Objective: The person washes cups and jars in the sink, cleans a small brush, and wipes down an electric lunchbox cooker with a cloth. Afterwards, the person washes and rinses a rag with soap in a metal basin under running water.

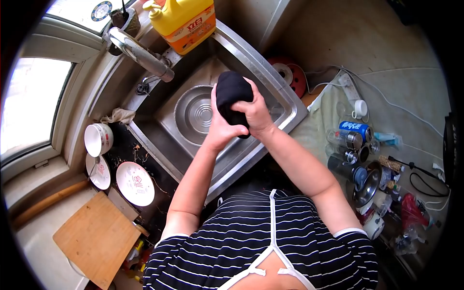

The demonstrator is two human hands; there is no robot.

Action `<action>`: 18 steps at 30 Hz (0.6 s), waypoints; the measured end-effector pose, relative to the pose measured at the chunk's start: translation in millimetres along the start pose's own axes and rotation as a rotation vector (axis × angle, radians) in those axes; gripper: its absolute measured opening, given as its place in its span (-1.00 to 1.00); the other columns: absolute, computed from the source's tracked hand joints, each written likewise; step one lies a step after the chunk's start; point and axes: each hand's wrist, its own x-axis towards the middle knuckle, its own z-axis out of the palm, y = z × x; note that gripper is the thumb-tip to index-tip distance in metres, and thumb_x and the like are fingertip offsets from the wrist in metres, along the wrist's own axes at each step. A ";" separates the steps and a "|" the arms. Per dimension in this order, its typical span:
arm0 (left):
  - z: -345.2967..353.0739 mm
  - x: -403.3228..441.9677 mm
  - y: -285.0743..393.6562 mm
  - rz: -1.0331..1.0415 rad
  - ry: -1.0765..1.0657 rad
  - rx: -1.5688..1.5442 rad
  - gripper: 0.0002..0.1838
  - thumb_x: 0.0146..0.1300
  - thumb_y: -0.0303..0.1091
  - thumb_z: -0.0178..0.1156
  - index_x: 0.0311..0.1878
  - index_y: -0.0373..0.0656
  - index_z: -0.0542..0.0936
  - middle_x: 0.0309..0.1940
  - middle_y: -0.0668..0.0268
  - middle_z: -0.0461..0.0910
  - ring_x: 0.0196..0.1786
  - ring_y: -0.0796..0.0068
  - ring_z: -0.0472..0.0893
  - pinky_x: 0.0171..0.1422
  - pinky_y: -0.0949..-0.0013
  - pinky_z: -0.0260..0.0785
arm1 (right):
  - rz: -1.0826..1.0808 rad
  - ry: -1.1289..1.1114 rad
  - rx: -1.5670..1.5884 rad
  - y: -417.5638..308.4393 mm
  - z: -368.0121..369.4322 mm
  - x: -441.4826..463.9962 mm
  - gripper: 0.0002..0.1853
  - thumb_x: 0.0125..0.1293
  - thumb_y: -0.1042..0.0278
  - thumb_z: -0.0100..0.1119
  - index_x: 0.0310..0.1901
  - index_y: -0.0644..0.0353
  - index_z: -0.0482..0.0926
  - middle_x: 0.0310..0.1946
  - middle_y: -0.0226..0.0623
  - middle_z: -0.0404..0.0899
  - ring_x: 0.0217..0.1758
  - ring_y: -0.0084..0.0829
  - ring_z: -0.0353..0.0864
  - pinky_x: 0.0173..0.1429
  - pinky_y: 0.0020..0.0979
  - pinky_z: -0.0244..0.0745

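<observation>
Over the steel sink [166, 159] I hold a dark, oval item of soft black fabric [233, 89] in both hands; its exact kind cannot be made out. My left hand [220, 126] supports it from the left and below, its thumb stretched across the lower end. My right hand [254, 112] grips the right side, with the thumb pressed into the front of the fabric. Behind the item, a round metal basin [186, 113] with ringed ridges rests in the sink, partly hidden by my left hand.
The faucet [140, 55] reaches over the sink's back left, beside a yellow detergent jug [186, 24]. Plates [135, 183], a bowl [98, 140] and a cutting board [96, 237] are at left. Right: a blue can [355, 129], jars [344, 138], a metal bowl [368, 186], cables and a power strip [349, 87].
</observation>
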 end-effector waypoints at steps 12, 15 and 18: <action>3.9 -15.2 -18.1 -0.392 0.149 -0.425 -0.39 0.01 -0.49 0.41 0.17 -0.22 0.42 0.00 0.31 0.53 0.04 0.41 0.55 0.16 0.34 0.41 | 0.139 -0.312 -1.208 -45.5 -36.6 -7.7 -0.34 0.30 -0.03 0.18 0.27 0.33 0.39 0.25 -0.11 0.39 0.28 -0.12 0.38 0.28 -0.34 0.29; 11.4 -11.9 -9.8 -0.374 0.105 -0.479 -0.40 0.02 -0.51 0.39 0.17 -0.22 0.42 0.01 0.30 0.52 0.05 0.40 0.55 0.18 0.33 0.40 | -0.367 -0.209 -1.498 -22.9 -43.3 -23.0 -0.55 0.27 0.19 0.16 0.14 0.24 0.54 0.11 -0.25 0.46 0.13 -0.15 0.42 0.16 -0.30 0.32; 19.1 -15.5 -19.2 -0.377 0.087 -0.592 -0.42 0.07 -0.43 0.38 0.18 -0.24 0.41 0.04 0.25 0.52 0.08 0.32 0.56 0.19 0.25 0.46 | -0.630 -0.040 -1.468 2.2 -42.5 -34.0 -0.61 0.25 0.28 0.13 0.10 0.19 0.57 0.08 -0.30 0.47 0.17 -0.24 0.39 0.22 -0.25 0.22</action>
